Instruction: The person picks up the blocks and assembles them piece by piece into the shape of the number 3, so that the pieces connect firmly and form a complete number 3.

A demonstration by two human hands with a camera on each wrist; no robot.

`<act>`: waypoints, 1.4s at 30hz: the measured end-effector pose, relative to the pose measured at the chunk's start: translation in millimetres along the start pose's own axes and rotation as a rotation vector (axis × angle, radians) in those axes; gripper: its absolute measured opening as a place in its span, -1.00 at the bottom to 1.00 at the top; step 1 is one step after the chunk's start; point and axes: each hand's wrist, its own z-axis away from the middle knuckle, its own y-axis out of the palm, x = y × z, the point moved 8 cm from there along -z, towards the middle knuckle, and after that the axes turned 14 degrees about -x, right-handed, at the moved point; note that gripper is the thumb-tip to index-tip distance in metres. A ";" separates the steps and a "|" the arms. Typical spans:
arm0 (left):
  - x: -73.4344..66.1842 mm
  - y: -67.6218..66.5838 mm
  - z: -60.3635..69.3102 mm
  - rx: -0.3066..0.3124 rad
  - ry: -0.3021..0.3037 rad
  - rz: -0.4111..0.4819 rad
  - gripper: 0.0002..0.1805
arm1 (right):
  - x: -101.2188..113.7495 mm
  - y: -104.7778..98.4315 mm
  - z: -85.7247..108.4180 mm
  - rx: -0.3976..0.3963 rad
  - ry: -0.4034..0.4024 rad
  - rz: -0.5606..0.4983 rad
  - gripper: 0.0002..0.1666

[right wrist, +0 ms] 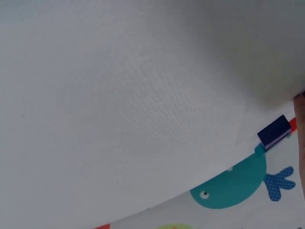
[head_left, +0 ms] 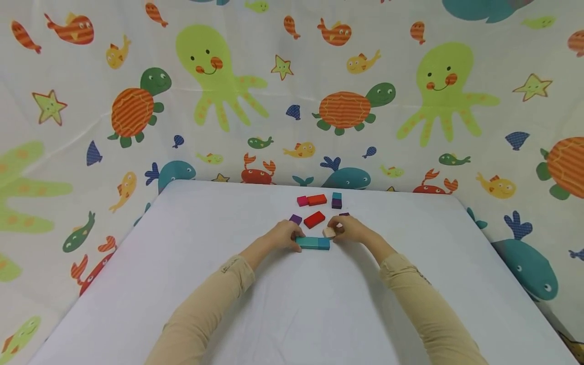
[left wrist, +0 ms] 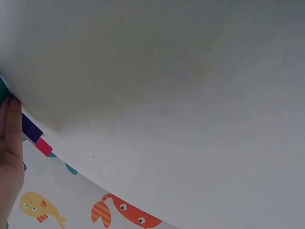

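- The left grip (head_left: 284, 235) pinches the left end of the teal block (head_left: 308, 243).
- Just beyond this grip lies a purple block (head_left: 295, 219); farther off, a pink block (head_left: 302, 201).
- Between both grips, a blue block (head_left: 324, 244) meets the teal block's right end; a red block (head_left: 314, 219) lies beyond.
- The right grip (head_left: 350, 229) pinches a beige block (head_left: 328, 232) just beside the blue one.
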 end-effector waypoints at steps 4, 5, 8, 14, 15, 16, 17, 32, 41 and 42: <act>0.0 1.5 0.2 -0.006 0.014 -0.003 -0.57 | -0.6 0.1 3.6 0.072 -0.016 -0.057 -0.49; 0.2 1.8 0.1 -0.008 0.022 -0.007 -0.58 | -1.1 -0.2 4.4 0.089 -0.019 -0.069 -0.46; 1.2 2.3 -0.8 -0.016 0.043 -0.024 -0.59 | -2.9 -2.7 6.6 0.115 -0.017 -0.092 -0.39; 2.0 1.1 -1.7 -0.020 0.049 -0.028 -0.60 | -2.2 -22.2 6.1 -0.025 -0.052 -0.071 -0.52; 2.1 1.2 -1.7 -0.019 0.047 -0.027 -0.59 | -1.4 -26.6 5.8 -0.066 -0.064 -0.065 -0.56; 2.3 1.2 -1.9 -0.019 0.048 -0.025 -0.59 | -1.1 -30.7 5.9 -0.105 -0.073 -0.053 -0.61; 2.4 1.4 -2.2 -0.018 0.048 -0.022 -0.59 | -1.1 -34.7 5.9 -0.146 -0.080 -0.038 -0.65; 2.0 3.4 -2.3 -0.013 0.039 -0.004 -0.59 | -22.1 -39.4 -4.1 -0.291 0.062 0.166 -0.49; 5.3 4.6 -3.4 -0.013 0.011 -0.016 -0.59 | -41.6 -29.0 -10.4 -0.262 0.280 0.128 -0.32; 5.4 4.5 -3.4 -0.013 0.011 -0.018 -0.59 | -42.5 -29.4 -10.8 -0.271 0.294 0.126 -0.35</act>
